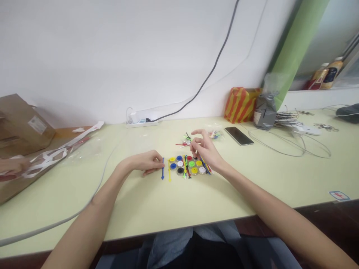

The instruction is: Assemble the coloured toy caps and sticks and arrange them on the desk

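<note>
On a pale table (146,209), the right hand (206,149) curls loosely over the right end of flat, multicoloured discs (180,163); whether it holds anything, I cannot tell. Left of them, the left hand (147,161) pinches a slim blue arrow (162,173), tip near, beside a parallel yellow arrow (169,173). Alignment seems underway, calling next for a gentle release.
</note>
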{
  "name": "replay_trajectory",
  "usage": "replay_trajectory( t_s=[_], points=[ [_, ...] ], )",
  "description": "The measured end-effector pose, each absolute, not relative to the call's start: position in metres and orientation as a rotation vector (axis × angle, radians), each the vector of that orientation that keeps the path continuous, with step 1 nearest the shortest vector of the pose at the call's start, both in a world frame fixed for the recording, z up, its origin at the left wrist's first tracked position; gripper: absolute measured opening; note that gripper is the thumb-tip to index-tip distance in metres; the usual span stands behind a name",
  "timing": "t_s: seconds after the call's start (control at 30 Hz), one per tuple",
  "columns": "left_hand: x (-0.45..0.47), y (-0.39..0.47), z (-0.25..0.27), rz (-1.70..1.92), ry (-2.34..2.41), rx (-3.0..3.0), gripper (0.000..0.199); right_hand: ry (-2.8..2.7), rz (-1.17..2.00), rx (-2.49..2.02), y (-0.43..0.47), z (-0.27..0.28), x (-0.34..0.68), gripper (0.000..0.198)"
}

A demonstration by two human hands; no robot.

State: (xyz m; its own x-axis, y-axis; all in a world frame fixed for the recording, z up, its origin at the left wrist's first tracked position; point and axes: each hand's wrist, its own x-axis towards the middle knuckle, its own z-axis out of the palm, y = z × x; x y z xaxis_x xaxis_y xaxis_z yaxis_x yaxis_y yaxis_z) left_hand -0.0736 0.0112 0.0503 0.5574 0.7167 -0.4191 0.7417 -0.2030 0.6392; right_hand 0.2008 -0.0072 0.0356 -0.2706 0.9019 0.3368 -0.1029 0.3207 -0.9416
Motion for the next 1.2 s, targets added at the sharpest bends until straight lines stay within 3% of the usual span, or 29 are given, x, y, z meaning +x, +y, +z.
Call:
replay_trajectory(
  t_s=[0.77, 0.87, 1.0, 1.2],
  points=[
    [-0.059, 0.005, 0.055, -0.046, 1.137, 1.893, 0.04, -1.587, 1.129, -0.745, -0.002, 0.036, 0.204, 0.03],
    [-0.058, 0.004, 0.055, -0.022, 1.146, 1.882, 0.04, -1.598, 0.972, -0.797, 0.013, 0.027, 0.213, 0.029],
    [-0.059, 0.004, 0.054, 0.016, 1.14, 1.87, 0.037, -1.715, 0.53, -1.011, 0.044, 0.007, 0.225, 0.028],
    [-0.062, 0.005, 0.05, 0.059, 1.142, 1.868, 0.032, -2.287, 0.154, -1.119, 0.087, -0.003, 0.211, 0.031]
  ],
)
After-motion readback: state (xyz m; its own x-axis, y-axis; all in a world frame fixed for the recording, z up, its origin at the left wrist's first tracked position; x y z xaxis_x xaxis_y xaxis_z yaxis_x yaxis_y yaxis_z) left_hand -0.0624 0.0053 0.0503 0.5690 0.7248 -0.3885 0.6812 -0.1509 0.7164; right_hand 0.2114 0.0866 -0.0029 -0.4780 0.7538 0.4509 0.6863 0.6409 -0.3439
